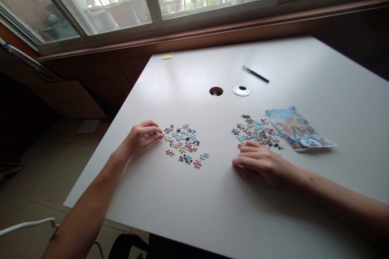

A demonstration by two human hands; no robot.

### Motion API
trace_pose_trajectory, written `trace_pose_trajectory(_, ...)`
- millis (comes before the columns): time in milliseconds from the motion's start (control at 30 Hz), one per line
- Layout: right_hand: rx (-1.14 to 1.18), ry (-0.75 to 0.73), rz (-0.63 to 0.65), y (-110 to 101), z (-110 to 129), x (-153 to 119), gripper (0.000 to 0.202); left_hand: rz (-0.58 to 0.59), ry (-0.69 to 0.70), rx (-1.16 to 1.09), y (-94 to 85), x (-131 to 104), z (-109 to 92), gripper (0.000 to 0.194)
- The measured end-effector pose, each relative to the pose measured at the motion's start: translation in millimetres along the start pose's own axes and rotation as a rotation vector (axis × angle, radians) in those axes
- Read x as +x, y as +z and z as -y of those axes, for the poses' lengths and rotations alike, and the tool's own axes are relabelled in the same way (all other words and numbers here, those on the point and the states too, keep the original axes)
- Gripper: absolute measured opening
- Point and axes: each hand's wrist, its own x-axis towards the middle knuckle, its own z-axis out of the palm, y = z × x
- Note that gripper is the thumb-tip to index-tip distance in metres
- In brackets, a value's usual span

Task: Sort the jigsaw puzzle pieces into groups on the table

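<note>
Loose puzzle pieces lie in two groups on the white table (188, 202). At the left edge of the left group (184, 139), my left hand (142, 136) has its fingers closed on a small reddish puzzle piece at the fingertips. My right hand (259, 161) rests on the table at the near side of the right group (257, 129), its fingers curled; whatever is under them, if anything, is hidden. A colourful picture sheet (299, 127) lies just right of that group.
Farther back on the table are a black pen (257, 74), a round hole (216, 91) and a silver ring-shaped cover (241, 90). Yellow tape (167, 56) marks the far left corner. Beyond the table stands a barred window. A white cable (27, 225) hangs at the lower left.
</note>
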Motion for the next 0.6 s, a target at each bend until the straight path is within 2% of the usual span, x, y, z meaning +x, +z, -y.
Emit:
trace_pose_trajectory(133, 0.001, 0.002, 0.006, -0.4, 0.1, 0.2, 0.008, -0.006, -0.005, -0.044, 0.2, 0.2, 1.6, 0.022)
trace_pose_trajectory(300, 0.006, 0.007, 0.009, 1.0, -0.7, -1.5, 0.008, -0.041, -0.075, -0.007, -20.0, -7.3, 18.9, 0.023)
trace_pose_trajectory(400, 0.011, 0.008, 0.011, 1.4, -0.9, -1.8, 0.007, -0.049, -0.103, 0.021, -25.3, -9.6, 22.3, 0.022)
trace_pose_trajectory(500, 0.011, 0.008, 0.015, 0.6, -0.3, -0.9, 0.007, -0.099, -0.068, 0.06, -21.0, -6.6, 18.1, 0.018)
trace_pose_trajectory(600, 0.001, 0.005, 0.008, 0.1, 0.3, 0.2, 0.009, -0.164, 0.043, 0.086, -10.4, 0.2, 9.2, 0.018)
